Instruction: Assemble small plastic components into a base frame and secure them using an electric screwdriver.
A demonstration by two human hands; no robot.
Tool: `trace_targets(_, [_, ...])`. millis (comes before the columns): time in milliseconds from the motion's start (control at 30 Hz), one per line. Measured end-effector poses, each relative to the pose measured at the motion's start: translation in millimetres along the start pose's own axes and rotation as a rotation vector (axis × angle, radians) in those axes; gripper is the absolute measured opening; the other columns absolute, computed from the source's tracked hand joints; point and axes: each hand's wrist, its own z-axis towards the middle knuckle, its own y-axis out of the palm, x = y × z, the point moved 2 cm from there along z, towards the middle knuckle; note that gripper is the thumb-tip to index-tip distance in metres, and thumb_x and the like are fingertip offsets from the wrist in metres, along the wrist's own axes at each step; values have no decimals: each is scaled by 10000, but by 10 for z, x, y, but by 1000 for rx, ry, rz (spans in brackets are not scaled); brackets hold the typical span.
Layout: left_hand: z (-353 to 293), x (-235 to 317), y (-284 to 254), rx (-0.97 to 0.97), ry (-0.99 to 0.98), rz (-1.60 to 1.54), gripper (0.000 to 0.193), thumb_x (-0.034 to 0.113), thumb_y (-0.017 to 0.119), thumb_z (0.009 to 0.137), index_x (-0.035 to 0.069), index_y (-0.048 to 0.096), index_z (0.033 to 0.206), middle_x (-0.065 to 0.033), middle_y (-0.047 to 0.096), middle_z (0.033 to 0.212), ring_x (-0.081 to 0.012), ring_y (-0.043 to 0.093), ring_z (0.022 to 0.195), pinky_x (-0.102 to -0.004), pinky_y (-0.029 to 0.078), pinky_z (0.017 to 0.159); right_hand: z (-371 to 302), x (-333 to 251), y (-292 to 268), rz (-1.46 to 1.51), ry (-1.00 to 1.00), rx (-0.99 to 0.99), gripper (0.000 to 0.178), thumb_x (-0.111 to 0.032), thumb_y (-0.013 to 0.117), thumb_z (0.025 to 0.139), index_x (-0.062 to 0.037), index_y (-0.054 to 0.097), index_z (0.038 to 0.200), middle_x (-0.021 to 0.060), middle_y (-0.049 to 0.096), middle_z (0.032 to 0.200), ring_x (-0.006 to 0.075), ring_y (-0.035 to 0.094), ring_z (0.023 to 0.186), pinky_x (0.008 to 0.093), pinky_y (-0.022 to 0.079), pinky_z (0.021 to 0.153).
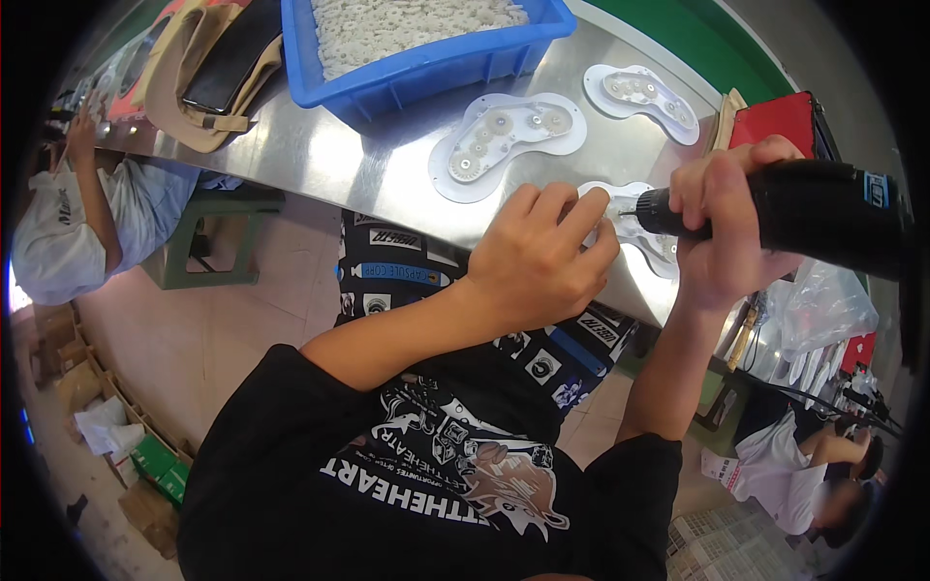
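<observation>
My right hand is wrapped round a black power screwdriver, held almost level with its bit toward the left. The bit's tip is close to the curled fingers of my left hand. Below both hands lies a white curved plate with gears, partly covered by them. Whatever the left fingertips pinch is hidden, and I cannot tell if the bit touches the plate. Two similar white plates rest farther off: a larger gear plate and another gear plate, both carrying round translucent gears.
A blue bin full of small white parts stands at the far side of the metal table. A tan bag with a dark flat object lies left of it. Co-workers sit at left and lower right. Clear plastic bags lie at right.
</observation>
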Motion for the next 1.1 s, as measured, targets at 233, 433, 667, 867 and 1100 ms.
trace_targets(233, [35,-2,-25,1,-9,-16,255,167,712,666,25,656,871,-117,599,1045,-264,564,862,-361,413,666,-56,108,-74,-65,-57,-71,375,82,783,789,60,544,1077,89,642,752,92,572,559,221,478,540])
trace_targets(433, [62,31,-38,-106,-72,4,246,155,753,716,59,680,930,-110,621,1189,-296,588,922,-401,481,748,11,107,-44,-195,-59,-160,363,28,710,859,41,526,1173,71,571,710,106,479,520,275,448,508])
trace_targets(667, [27,66,-51,-9,-10,-114,146,116,711,702,51,606,779,-117,602,977,-290,561,851,-405,442,711,-80,-157,-124,-151,23,-179,398,89,649,848,32,508,1216,54,546,723,119,500,558,290,455,550])
trace_targets(867, [69,121,-250,-90,90,-271,211,71,774,697,26,573,741,-132,580,834,-298,577,709,-395,477,614,11,-1211,-551,-57,-313,75,388,13,574,870,35,504,1251,30,461,733,134,452,597,352,439,656])
trace_targets(1100, [1116,-254,-298,108,157,146,183,182,720,795,23,632,808,-161,604,856,-322,612,814,-426,522,704,326,-1327,-1068,-420,-370,339,358,77,650,851,84,536,1190,76,531,739,159,509,592,372,470,637])
